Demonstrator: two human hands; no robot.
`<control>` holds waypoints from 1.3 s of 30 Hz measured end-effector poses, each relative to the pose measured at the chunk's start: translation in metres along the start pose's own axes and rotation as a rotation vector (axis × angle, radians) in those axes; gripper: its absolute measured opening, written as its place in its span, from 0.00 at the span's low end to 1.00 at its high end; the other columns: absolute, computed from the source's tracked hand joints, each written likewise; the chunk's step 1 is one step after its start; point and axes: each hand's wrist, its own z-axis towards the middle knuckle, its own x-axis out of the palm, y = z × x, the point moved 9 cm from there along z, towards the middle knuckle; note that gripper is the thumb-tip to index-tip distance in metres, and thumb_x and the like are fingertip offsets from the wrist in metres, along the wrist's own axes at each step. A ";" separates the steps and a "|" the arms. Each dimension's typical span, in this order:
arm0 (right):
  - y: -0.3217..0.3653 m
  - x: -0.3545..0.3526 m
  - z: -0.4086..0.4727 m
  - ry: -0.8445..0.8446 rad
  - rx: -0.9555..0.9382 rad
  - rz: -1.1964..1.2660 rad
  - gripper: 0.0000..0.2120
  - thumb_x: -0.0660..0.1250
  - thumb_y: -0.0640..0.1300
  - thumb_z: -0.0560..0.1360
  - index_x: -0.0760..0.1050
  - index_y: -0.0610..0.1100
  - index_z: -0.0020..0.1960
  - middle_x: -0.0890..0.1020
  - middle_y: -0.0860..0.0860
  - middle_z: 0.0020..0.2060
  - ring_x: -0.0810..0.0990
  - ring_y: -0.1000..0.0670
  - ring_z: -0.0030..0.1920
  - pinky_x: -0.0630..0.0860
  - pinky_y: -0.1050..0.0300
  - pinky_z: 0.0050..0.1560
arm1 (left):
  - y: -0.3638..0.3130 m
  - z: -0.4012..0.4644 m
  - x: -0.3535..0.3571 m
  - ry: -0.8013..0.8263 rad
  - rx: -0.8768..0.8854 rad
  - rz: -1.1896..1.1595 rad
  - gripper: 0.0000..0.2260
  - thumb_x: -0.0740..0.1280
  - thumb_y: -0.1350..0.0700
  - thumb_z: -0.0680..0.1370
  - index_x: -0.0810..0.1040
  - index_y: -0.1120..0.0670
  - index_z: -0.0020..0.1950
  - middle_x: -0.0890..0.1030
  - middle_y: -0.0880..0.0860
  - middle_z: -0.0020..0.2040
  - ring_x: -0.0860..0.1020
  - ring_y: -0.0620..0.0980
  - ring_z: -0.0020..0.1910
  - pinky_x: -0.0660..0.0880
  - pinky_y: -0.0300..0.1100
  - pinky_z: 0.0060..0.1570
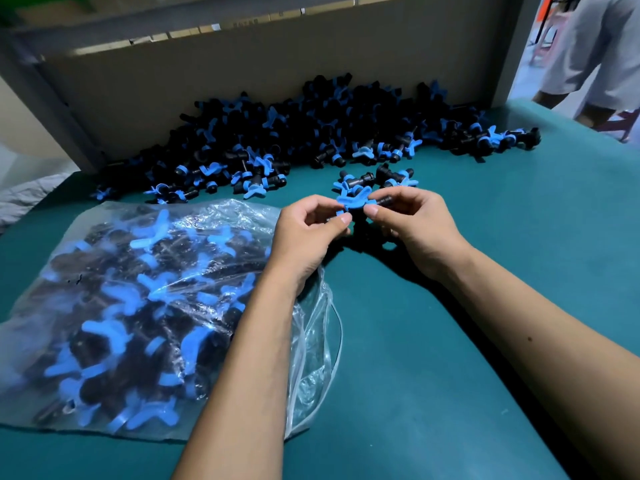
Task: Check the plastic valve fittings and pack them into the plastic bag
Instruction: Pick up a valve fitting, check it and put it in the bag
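One valve fitting (355, 201) is pinched between the left hand (308, 233) and the right hand (412, 226); if slipped, it could be mixed with the unchecked pile (294, 133).

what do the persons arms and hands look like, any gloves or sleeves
Both hands, left and right, are bare: no gloves, rings or watch. The forearms are bare too, with no sleeves in view. Fingernails are short and unpainted.

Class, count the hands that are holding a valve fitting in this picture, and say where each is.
2: left hand and right hand, both gripping one fitting above the green table. None seem hidden.
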 end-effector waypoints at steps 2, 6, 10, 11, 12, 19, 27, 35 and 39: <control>-0.003 -0.009 0.002 -0.086 0.023 0.122 0.05 0.76 0.37 0.73 0.84 0.45 0.46 0.82 0.49 0.37 0.76 0.53 0.34 0.73 0.60 0.36 | 0.000 0.001 -0.005 -0.038 -0.009 -0.024 0.05 0.73 0.66 0.77 0.83 0.57 0.47 0.84 0.50 0.37 0.84 0.51 0.39 0.83 0.43 0.49; -0.008 -0.026 0.005 -0.234 0.022 0.175 0.05 0.76 0.39 0.74 0.80 0.43 0.47 0.77 0.51 0.34 0.76 0.54 0.31 0.74 0.59 0.35 | 0.001 0.002 -0.008 -0.067 -0.018 -0.051 0.04 0.74 0.64 0.76 0.83 0.56 0.44 0.84 0.48 0.35 0.84 0.51 0.39 0.82 0.42 0.48; -0.001 -0.016 0.001 -0.208 -0.070 -0.100 0.11 0.75 0.49 0.75 0.73 0.46 0.45 0.79 0.53 0.38 0.77 0.52 0.33 0.74 0.52 0.35 | -0.001 0.001 -0.011 -0.151 0.007 -0.067 0.04 0.75 0.60 0.77 0.82 0.57 0.44 0.84 0.51 0.35 0.84 0.50 0.38 0.82 0.42 0.45; 0.002 -0.009 -0.001 -0.165 -0.091 -0.175 0.13 0.76 0.51 0.74 0.73 0.47 0.45 0.79 0.55 0.38 0.78 0.52 0.33 0.76 0.52 0.34 | -0.002 0.001 -0.012 -0.172 0.012 -0.071 0.05 0.76 0.59 0.77 0.82 0.58 0.44 0.84 0.52 0.35 0.84 0.50 0.37 0.82 0.42 0.44; 0.005 -0.002 -0.002 -0.116 -0.116 -0.262 0.14 0.77 0.52 0.73 0.73 0.48 0.46 0.80 0.56 0.39 0.78 0.52 0.34 0.77 0.52 0.34 | -0.003 0.001 -0.012 -0.182 0.014 -0.074 0.07 0.76 0.58 0.76 0.82 0.59 0.44 0.85 0.52 0.35 0.83 0.49 0.37 0.82 0.41 0.43; 0.009 0.004 -0.004 -0.092 -0.150 -0.360 0.06 0.76 0.43 0.75 0.80 0.42 0.47 0.85 0.48 0.37 0.82 0.50 0.35 0.83 0.50 0.41 | -0.032 -0.003 -0.007 -0.210 0.267 0.416 0.11 0.77 0.45 0.73 0.82 0.51 0.42 0.84 0.46 0.43 0.80 0.49 0.51 0.74 0.42 0.53; -0.006 -0.005 0.002 -0.061 0.136 0.234 0.08 0.63 0.40 0.83 0.78 0.36 0.51 0.85 0.37 0.42 0.81 0.48 0.33 0.78 0.62 0.33 | -0.034 -0.003 -0.012 -0.094 0.198 1.094 0.29 0.71 0.64 0.65 0.75 0.41 0.62 0.59 0.54 0.79 0.44 0.52 0.81 0.46 0.56 0.79; 0.000 -0.002 -0.002 -0.041 0.092 0.152 0.03 0.72 0.36 0.77 0.80 0.40 0.51 0.84 0.47 0.36 0.82 0.47 0.35 0.78 0.60 0.36 | -0.045 0.003 -0.032 -0.064 0.191 0.703 0.34 0.54 0.78 0.67 0.77 0.42 0.56 0.66 0.51 0.79 0.53 0.53 0.82 0.61 0.40 0.72; 0.019 0.020 -0.013 0.084 -0.093 -0.122 0.08 0.78 0.34 0.71 0.82 0.42 0.47 0.85 0.47 0.38 0.82 0.51 0.36 0.81 0.58 0.41 | -0.066 0.002 -0.045 -0.094 0.218 0.267 0.37 0.51 0.78 0.64 0.81 0.44 0.55 0.79 0.47 0.67 0.76 0.46 0.46 0.72 0.38 0.38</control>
